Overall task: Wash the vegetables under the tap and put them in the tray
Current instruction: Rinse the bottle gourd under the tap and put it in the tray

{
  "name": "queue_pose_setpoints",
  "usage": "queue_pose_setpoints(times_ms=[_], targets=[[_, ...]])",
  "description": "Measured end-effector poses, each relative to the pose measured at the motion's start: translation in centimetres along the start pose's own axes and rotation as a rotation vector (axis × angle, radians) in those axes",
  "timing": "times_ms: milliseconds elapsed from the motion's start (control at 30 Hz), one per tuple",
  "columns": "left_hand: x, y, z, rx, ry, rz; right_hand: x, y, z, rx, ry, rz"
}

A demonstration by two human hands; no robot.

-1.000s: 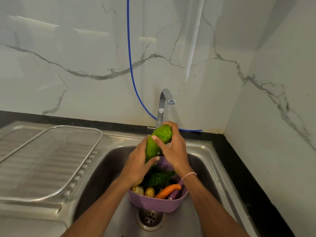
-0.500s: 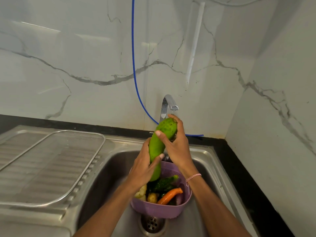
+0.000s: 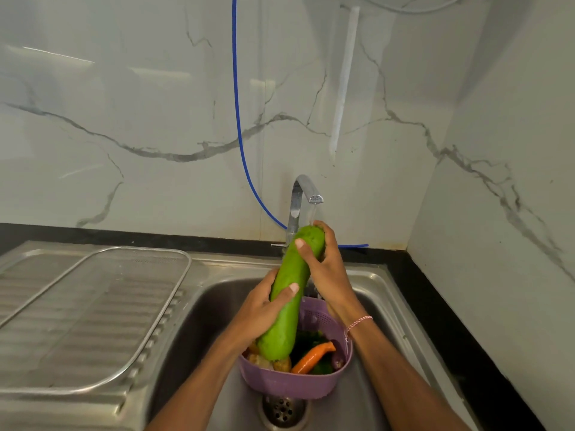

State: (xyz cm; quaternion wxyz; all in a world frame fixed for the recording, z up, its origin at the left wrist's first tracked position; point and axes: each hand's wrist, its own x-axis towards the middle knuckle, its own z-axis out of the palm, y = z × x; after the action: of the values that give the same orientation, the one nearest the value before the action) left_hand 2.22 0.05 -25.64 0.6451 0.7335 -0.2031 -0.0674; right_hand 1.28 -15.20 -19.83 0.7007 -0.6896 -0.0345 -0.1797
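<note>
A long light-green gourd (image 3: 287, 298) stands tilted over the sink, its top end under the running tap (image 3: 306, 194). My left hand (image 3: 259, 307) grips its middle from the left. My right hand (image 3: 326, 269) wraps its upper end, where the water falls. The gourd's lower end rests in a purple colander (image 3: 292, 384) in the sink basin, which also holds a carrot (image 3: 312, 357), potatoes (image 3: 281, 363) and dark green vegetables. A wire-mesh tray (image 3: 93, 306) sits on the drainboard to the left.
The steel sink (image 3: 382, 309) has a drain (image 3: 283, 410) just in front of the colander. A blue hose (image 3: 238, 119) hangs down the marble wall behind the tap. A black counter edge runs along the right side, next to the side wall.
Both hands have lifted the gourd higher out of the colander, showing more of its length; its top end now sits right under the spout. My left hand has slid lower along it.
</note>
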Motion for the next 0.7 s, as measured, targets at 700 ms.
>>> queue_pose_setpoints(times_ms=[700], targets=[[-1.2, 1.6, 3.7, 0.93, 0.251, -0.156, -0.3, 1.9, 2.8, 0.113, 0.277, 0.206]])
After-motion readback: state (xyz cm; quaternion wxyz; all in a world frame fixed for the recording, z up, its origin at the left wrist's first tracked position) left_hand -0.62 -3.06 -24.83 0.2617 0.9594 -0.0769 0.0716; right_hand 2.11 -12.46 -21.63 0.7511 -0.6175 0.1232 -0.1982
